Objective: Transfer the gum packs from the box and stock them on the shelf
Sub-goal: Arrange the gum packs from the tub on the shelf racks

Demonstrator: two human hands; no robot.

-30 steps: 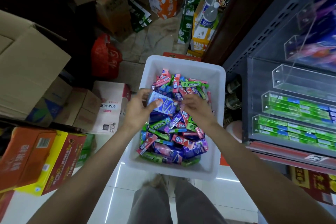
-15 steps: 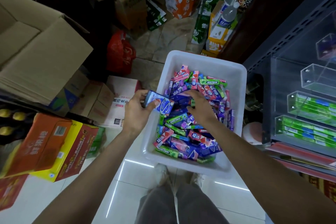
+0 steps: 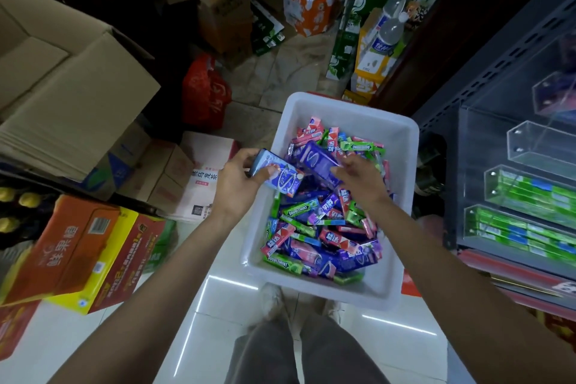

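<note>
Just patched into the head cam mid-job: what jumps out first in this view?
The white plastic bin at centre, heaped with bright gum packs. Over its left rim the left hand grips a light blue gum pack, while the right hand pinches a larger purple gum pack above the pile. At right, clear acrylic shelf trays already hold rows of green packs.

Both bare forearms reach forward and converge ahead of the body. The left hand (image 3: 234, 181) has its back turned up, fingers and thumb curled round a flat blue cardboard gum pack (image 3: 278, 174). The right hand (image 3: 358, 176), also back up, pinches a flat purple gum pack (image 3: 319, 160) between thumb and bent fingers. The two hands sit near each other, apart.
</note>
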